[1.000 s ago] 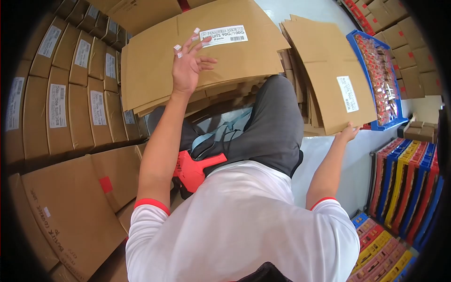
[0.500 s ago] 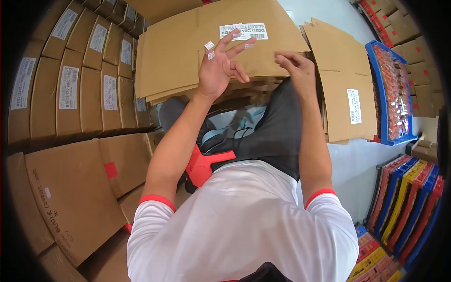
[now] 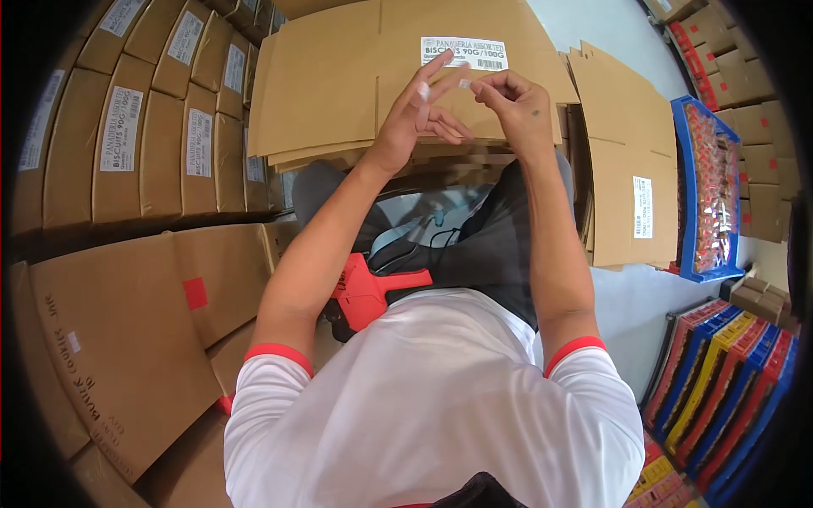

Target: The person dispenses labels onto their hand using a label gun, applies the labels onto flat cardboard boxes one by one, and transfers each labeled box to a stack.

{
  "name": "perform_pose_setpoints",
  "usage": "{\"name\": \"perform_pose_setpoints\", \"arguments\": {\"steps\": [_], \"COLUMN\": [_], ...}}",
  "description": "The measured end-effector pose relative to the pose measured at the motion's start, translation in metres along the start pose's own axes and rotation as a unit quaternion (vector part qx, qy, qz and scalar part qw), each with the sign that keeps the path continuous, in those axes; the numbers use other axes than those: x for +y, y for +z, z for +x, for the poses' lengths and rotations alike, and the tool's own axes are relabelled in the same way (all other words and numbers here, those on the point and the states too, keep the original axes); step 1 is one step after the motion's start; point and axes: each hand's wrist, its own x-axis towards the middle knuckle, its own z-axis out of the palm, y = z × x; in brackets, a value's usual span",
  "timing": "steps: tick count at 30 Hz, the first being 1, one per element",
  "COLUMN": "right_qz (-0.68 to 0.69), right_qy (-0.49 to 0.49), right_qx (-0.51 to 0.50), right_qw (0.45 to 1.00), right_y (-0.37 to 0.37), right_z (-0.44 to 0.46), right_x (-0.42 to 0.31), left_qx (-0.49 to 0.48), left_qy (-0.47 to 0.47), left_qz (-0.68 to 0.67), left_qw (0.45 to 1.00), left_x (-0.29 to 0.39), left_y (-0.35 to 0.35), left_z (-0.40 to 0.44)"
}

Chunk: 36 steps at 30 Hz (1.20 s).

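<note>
My left hand (image 3: 413,127) is raised over the flattened cardboard cartons (image 3: 330,93), fingers spread, grasping nothing. Small white stickers (image 3: 423,91) cling to its fingers, partly blurred. Close beside it, my right hand (image 3: 523,114) has thumb and forefinger pinched at a small white price sticker (image 3: 464,84) near the left fingertips. Whether that sticker still touches the left hand I cannot tell. A red label gun (image 3: 364,292) rests at my waist, by my left forearm. Behind the hands, a printed biscuit label (image 3: 462,53) shows on the top carton.
Stacked labelled boxes (image 3: 123,131) rise on the left, with a larger handwritten box (image 3: 118,339) nearer me. More flat cartons (image 3: 622,144) stand to the right. Beyond them are a blue crate (image 3: 686,186) of packaged goods and colourful stacked cartons (image 3: 720,381).
My right hand has moved left to the left fingertips and now pinches a small sticker. The left hand has shifted slightly right, and the view has turned a little.
</note>
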Motion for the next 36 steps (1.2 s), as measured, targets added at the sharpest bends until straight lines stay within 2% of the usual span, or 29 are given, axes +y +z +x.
{"name": "perform_pose_setpoints", "arguments": {"steps": [2, 3, 5, 6, 8, 9, 11, 13, 14, 17, 22, 29, 32, 34, 36], "right_qz": [-0.014, 0.006, 0.026, 0.001, -0.024, -0.066, -0.108, -0.17, -0.17, -0.14, -0.21, -0.194, -0.245, -0.341, -0.376], "right_qy": [-0.001, 0.012, 0.027, 0.059, 0.091, 0.107, 0.124, 0.156, 0.159, 0.199, 0.164, 0.166, 0.167, 0.111, 0.123], "right_qx": [0.005, 0.017, 0.029, 0.042, 0.056, 0.032, 0.007, -0.071, -0.073, -0.062, -0.037, -0.042, -0.049, 0.016, 0.008], "right_qw": [1.0, 1.0, 0.999, 0.997, 0.994, 0.992, 0.986, 0.97, 0.97, 0.968, 0.963, 0.966, 0.954, 0.933, 0.918], "right_y": [-0.004, -0.011, -0.028, -0.039, -0.053, -0.057, -0.063, -0.063, -0.062, -0.05, -0.05, -0.051, -0.048, -0.038, -0.038], "right_z": [0.008, 0.019, 0.048, 0.067, 0.096, 0.107, 0.133, 0.15, 0.152, 0.156, 0.162, 0.165, 0.16, 0.152, 0.155], "right_x": [0.002, 0.006, 0.025, 0.044, 0.067, 0.074, 0.088, 0.1, 0.107, 0.103, 0.123, 0.128, 0.124, 0.121, 0.115], "left_qx": [0.025, 0.028, 0.105, 0.105, 0.217, 0.217, 0.256, 0.246, 0.234, 0.232, 0.236, 0.23, 0.228, 0.228, 0.229], "left_qy": [0.074, 0.075, 0.1, 0.099, 0.057, 0.058, 0.052, 0.057, 0.065, 0.079, 0.082, 0.082, 0.085, 0.086, 0.087], "left_qz": [0.097, 0.096, 0.23, 0.229, 0.235, 0.234, 0.148, 0.174, 0.2, 0.197, 0.209, 0.215, 0.216, 0.213, 0.209], "left_qw": [0.992, 0.992, 0.962, 0.963, 0.946, 0.946, 0.954, 0.952, 0.949, 0.949, 0.946, 0.946, 0.945, 0.946, 0.947], "left_x": [-0.014, -0.016, -0.016, -0.02, -0.033, -0.039, -0.047, -0.05, -0.052, -0.054, -0.054, -0.052, -0.054, -0.055, -0.054], "left_y": [-0.015, -0.026, -0.059, -0.079, -0.119, -0.13, -0.144, -0.143, -0.143, -0.143, -0.142, -0.142, -0.142, -0.143, -0.142], "left_z": [0.004, 0.007, 0.009, 0.008, 0.003, 0.0, -0.004, -0.004, -0.005, -0.008, -0.008, -0.008, -0.008, -0.008, -0.008]}}
